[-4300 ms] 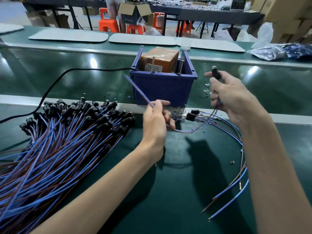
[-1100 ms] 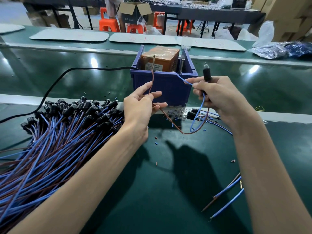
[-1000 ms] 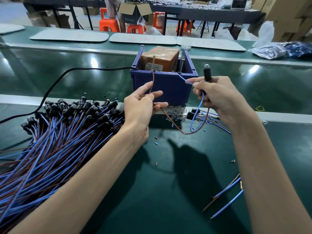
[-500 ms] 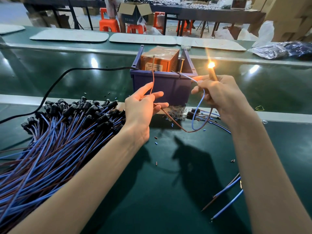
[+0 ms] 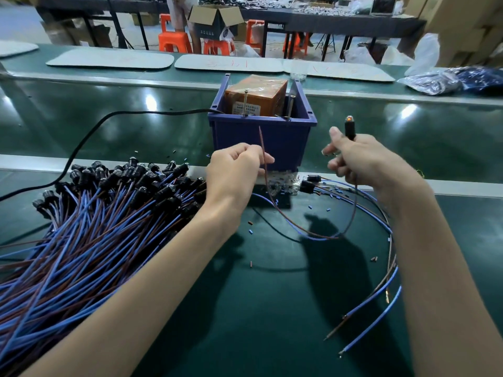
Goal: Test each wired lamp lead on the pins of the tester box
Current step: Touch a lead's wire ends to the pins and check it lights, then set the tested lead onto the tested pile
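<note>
View from a person's head looking down at a dark green desk (image 5: 272, 317), both bare forearms reaching forward. At the upper middle of the frame stands a blue bin (image 5: 261, 140) holding an orange box (image 5: 255, 95), with two thin metal pins (image 5: 245, 100) standing upright at the box's near side. A black cable (image 5: 109, 117) runs from the left edge of the frame into the bin. The left hand (image 5: 234, 170), just below the bin, has its fingers curled and pinches a brown wire (image 5: 261, 148); the wire's bare tip points up in front of the bin's near wall, below the pins and not touching them. The right hand (image 5: 364, 159), to the right of the bin, is curled round the black body of a small lamp (image 5: 349, 130) held upright, thumb raised; the lamp's tip shows a faint orange glow. The brown wire and a blue wire (image 5: 313, 237) sag in a loop to the desk between the two hands. A large pile of leads (image 5: 95, 227), blue and brown with black lamp ends, fills the left side of the frame. A few loose leads (image 5: 381, 297) curve along the right side, beside the right forearm. Small bits of wire casing are scattered on the desk near the bin.
</note>
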The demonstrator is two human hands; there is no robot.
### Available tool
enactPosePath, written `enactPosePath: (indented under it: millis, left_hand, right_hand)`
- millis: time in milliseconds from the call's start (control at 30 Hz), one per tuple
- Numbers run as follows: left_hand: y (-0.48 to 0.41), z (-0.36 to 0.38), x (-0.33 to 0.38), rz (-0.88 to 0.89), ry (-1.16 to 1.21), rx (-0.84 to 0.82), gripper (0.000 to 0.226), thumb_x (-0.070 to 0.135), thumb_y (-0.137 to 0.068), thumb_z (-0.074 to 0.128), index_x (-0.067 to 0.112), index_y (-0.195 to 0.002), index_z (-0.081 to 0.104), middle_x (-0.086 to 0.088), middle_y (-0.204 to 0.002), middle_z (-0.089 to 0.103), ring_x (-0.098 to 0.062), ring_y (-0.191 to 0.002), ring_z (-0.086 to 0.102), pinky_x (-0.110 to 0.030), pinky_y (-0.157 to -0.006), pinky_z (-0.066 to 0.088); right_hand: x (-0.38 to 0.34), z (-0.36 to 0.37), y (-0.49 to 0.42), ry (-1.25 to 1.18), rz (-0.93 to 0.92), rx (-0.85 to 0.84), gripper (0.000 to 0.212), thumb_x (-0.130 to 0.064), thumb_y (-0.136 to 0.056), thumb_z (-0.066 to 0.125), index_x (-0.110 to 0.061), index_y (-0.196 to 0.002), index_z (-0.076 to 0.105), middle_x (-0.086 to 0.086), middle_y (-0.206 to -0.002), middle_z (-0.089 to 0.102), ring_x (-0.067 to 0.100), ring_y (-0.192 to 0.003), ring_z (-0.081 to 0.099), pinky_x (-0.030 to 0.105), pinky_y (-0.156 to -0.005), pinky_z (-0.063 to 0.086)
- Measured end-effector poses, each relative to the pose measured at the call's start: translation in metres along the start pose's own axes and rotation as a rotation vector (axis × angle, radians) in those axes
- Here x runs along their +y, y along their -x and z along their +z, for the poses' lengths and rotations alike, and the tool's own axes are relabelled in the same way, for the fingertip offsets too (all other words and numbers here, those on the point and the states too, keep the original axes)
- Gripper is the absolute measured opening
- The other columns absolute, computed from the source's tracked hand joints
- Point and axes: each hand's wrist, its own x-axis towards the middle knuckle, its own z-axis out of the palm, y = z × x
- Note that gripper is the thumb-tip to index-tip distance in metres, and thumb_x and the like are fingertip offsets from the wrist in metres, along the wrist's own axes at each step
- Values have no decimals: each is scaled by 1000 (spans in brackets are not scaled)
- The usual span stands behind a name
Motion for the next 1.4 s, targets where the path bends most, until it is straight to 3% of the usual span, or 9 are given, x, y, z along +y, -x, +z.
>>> enactPosePath:
  millis: [167, 267, 433, 567, 767, 900, 1000, 1167, 1400]
  left_hand:
    - [12, 3, 2, 419, -288, 1, 39, 25, -70, 45, 25, -104, 65, 7, -106, 62, -8, -101, 48, -27, -91, 40]
    - [17, 7, 1, 544, -636, -381, 51, 36, -74, 43, 25, -120, 62, 4, -119, 60, -15, -114, 43, -34, -101, 35]
    - [35, 25, -26, 467, -1159, -700, 35, 50, -90, 48, 24, -105, 65, -1, -108, 57, -21, -109, 40, -39, -87, 34]
    - [47, 29, -24, 562, -1126, -721, 33, 46, -91, 49, 20, -87, 70, -3, -93, 58, -23, -95, 45, -36, -83, 36]
    - [69, 24, 4, 463, -981, -1284, 37, 45, -97, 47, 13, -87, 65, -2, -75, 60, -18, -72, 52, -31, -71, 46]
    - [49, 6, 16, 361, -1223, -1179, 51, 61, -91, 43, 15, -77, 60, 5, -62, 53, -11, -62, 50, -29, -60, 41]
    - [19, -19, 24, 338, -1371, -959, 40, 57, -86, 57, 18, -87, 67, 2, -80, 66, -19, -78, 61, -31, -72, 52]
    - [-23, -72, 32, 211, -1577, -527, 33, 52, -69, 78, 34, -94, 64, 7, -89, 60, -21, -94, 59, -28, -70, 45]
    - [-37, -108, 34, 13, -1506, -537, 23, 32, -66, 87, 38, -72, 65, 12, -65, 54, -10, -70, 53, -25, -65, 37]
  right_hand:
    - [5, -8, 4, 263, 21, -171, 24, -38, -98, 49, -18, -85, 49, -3, -58, 47, 9, -46, 33, 21, -42, 26]
    - [1, -5, 6, 230, -19, -163, 6, -21, -98, 48, -15, -95, 49, 1, -67, 43, 12, -55, 31, 22, -44, 24]
    - [-3, -10, 6, 10, -84, -75, 26, 2, -94, 40, -11, -102, 62, 0, -69, 44, 8, -54, 31, 10, -33, 24]
    - [1, -16, 3, -54, -126, 34, 26, -1, -95, 43, -14, -103, 65, -2, -71, 51, 4, -56, 40, 8, -39, 31]
    - [10, -16, 0, -31, -191, 22, 24, -2, -89, 61, -18, -105, 69, -6, -75, 61, -4, -61, 51, 6, -58, 37]
    - [13, -10, 1, 151, -189, -50, 28, -5, -83, 71, -31, -96, 70, -5, -78, 66, 10, -78, 55, 20, -78, 44]
    - [14, -3, 3, 349, -178, -72, 29, -6, -82, 73, -33, -91, 72, 1, -83, 70, 13, -79, 56, 21, -64, 41]
    - [12, 3, 2, 508, -152, -143, 33, -15, -85, 72, -19, -117, 68, -5, -93, 67, 12, -88, 58, 18, -76, 36]
    - [7, 2, 6, 505, -195, -201, 34, -37, -87, 67, -25, -119, 64, -3, -100, 69, 14, -93, 58, 22, -80, 35]
